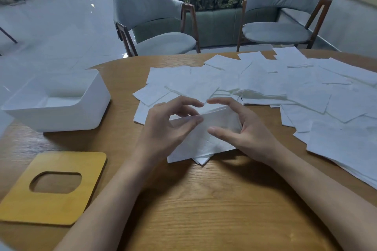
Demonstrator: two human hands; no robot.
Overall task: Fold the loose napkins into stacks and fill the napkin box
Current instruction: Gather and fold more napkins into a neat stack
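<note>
A white napkin (206, 138) lies half folded at the table's middle, on top of a small stack whose corners stick out below it. My left hand (169, 126) pinches the napkin's raised upper edge between thumb and fingers. My right hand (242, 130) curls around its right end, thumb laid across the top. Many loose white napkins (285, 87) spread over the far and right side of the table. The white napkin box (61, 100) stands open at the left, its bottom looking bare.
The box's yellow wooden lid (51, 187) with an oval slot lies flat at the near left. The wooden table (204, 210) has bare surface in front of me. Two grey chairs (155, 20) stand behind the table's far edge.
</note>
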